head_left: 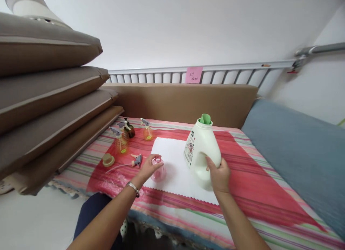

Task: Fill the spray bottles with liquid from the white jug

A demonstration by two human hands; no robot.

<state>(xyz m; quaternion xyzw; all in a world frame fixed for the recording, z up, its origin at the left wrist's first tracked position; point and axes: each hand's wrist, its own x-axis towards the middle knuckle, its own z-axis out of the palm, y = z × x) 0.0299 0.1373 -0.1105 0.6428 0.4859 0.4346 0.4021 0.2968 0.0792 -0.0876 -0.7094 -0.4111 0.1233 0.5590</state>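
Observation:
My left hand has its fingers closed around the neck of a small pink see-through bottle, whose top is uncapped. The bottle stands on a white cloth. On the right, my right hand grips the handle of a large pale green detergent jug. A green pouring spout shows in the jug's open mouth, and the jug tilts slightly to the left. Left of the pink bottle lies a loose grey and white spray head with its thin tube. Close by is a cream cap.
Yellow spray bottles and a dark brown pump bottle stand at the back left. Another yellow spray bottle is near the cloth. Brown cushions are stacked on the left. A blue padded surface lies at the right.

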